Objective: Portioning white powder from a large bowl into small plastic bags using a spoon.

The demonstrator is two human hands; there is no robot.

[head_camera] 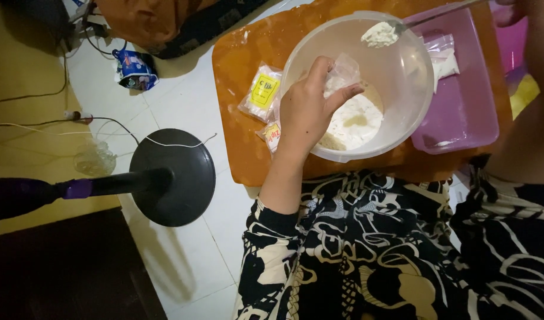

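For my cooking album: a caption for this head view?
Left hand holds a small clear bag over the bowl; a spoon carries white powder.

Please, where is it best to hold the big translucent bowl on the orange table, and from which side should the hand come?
Probably the bowl's near rim, from the person's side. It stands upright and open with powder inside, so keep it level. The left hand holds a small clear bag over it; the spoon crosses the far rim.

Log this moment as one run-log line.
left hand: holds small clear bag over bowl | right hand: spoon, white powder | bowl: flour
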